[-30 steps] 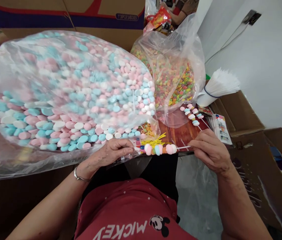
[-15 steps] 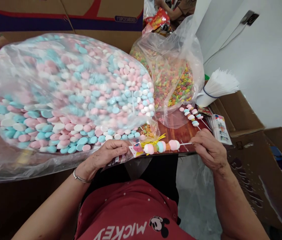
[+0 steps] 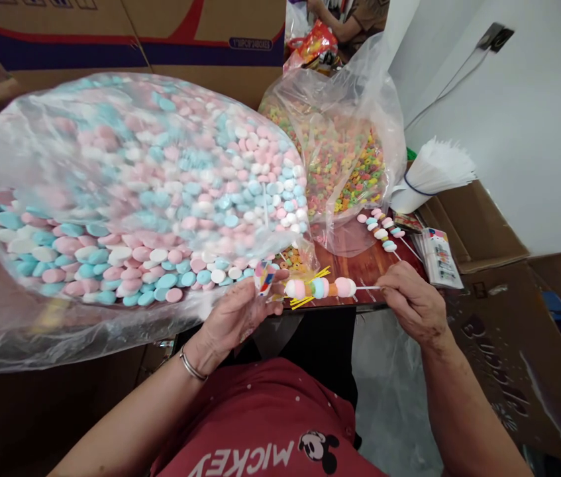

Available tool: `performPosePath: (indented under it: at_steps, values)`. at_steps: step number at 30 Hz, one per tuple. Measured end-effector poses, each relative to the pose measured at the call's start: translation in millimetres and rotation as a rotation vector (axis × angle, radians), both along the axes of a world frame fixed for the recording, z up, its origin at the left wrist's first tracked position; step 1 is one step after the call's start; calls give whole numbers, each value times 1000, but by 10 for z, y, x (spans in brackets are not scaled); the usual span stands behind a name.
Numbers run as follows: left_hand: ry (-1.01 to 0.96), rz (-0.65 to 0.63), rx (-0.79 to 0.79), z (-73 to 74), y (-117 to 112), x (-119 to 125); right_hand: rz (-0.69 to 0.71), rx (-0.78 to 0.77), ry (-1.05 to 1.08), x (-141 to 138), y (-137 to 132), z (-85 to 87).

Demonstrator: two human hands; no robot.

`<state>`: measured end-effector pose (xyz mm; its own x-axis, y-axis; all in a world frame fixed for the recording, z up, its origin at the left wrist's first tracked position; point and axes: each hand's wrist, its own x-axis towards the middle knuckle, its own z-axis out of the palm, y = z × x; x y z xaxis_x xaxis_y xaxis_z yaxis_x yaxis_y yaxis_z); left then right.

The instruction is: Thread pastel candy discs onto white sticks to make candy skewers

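My right hand (image 3: 414, 301) pinches the white stick of a marshmallow skewer (image 3: 320, 287), which lies level with its tip toward my left hand. Pink, white and blue marshmallows and orange and green gummy rings are threaded on it. My left hand (image 3: 240, 306) grips a small clear printed packaging bag (image 3: 264, 278) just left of the skewer's tip. Its fingers are partly curled around the plastic. Yellow twist ties (image 3: 305, 299) lie on the table beneath the skewer. Two finished-looking skewers (image 3: 382, 228) rest beyond my right hand.
A big clear bag of marshmallows (image 3: 161, 192) covers the left of the table. Behind it stands a bag of gummy rings (image 3: 344, 159). At right are a bundle of white sticks (image 3: 434, 169), stacked printed bags (image 3: 440, 258) and an open carton (image 3: 493, 331). Another person's arm (image 3: 342, 26) shows at the back.
My left hand has turned and lifted the printed bag, drawing it slightly away from the skewer's tip. My right hand still holds the stick in nearly the same place.
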<state>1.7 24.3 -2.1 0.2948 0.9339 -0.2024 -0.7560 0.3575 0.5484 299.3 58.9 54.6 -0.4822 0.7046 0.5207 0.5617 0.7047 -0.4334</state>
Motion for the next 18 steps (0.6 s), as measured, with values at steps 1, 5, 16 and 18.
performPosePath:
  at_steps: [1, 5, 16, 18]
  values:
    - [17, 5, -11, 1, -9, 26, -3, 9, -12, -3, -2, -8]
    - [65, -42, -34, -1, -12, 102, -3, 94, -107, -27, -11, -16]
    - [148, 85, -88, 142, -33, 170, 0, 349, -376, -101, -129, 91]
    - [186, 97, -99, 185, -37, 167, 36, 327, -364, -103, -133, 114]
